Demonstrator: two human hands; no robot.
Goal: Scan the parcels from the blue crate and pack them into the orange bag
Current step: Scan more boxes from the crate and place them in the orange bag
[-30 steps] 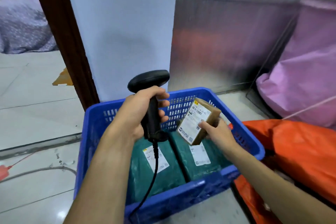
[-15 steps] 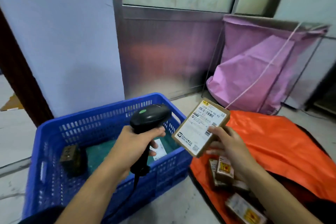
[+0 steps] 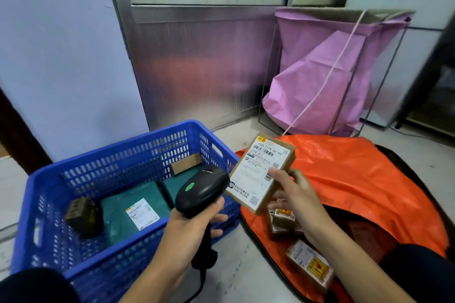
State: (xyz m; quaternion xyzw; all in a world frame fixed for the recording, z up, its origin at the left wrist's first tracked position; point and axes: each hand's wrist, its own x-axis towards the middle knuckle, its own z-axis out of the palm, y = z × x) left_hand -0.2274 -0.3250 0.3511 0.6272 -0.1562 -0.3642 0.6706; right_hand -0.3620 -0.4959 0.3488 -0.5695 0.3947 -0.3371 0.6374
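**Just right of the blue crate: 1 parcel held up to 1 scanner**

Right of the blue crate [image 3: 123,162], above its near corner, the right hand [image 3: 299,200] pinches 1 brown box [image 3: 258,174], thumb on the white label and fingers curled behind. The label faces the black scanner [image 3: 200,188]. The left hand [image 3: 187,236] wraps its fingers round the scanner's handle in front of the crate's right wall, and the scanner head sits just beside the box's lower edge.

Inside the crate lie 4 parcels:
- 2 green mailers, one [image 3: 133,206] showing its label and the other [image 3: 182,179] mostly hidden behind the scanner.
- 1 small dark box [image 3: 82,214] at the left, blurred.
- 1 brown box [image 3: 186,166] against the back wall, only its top showing.

Right of the crate the orange bag [image 3: 357,174] lies open on the floor. It holds 2 clear boxes with yellow-red stickers, one [image 3: 282,219] half covered by the right hand and the other [image 3: 310,263] nearer the bottom edge. Whether more lie beneath cannot be told. Beyond the bag stands 1 pink sack [image 3: 332,76] on a frame. The label's small print is unreadable.
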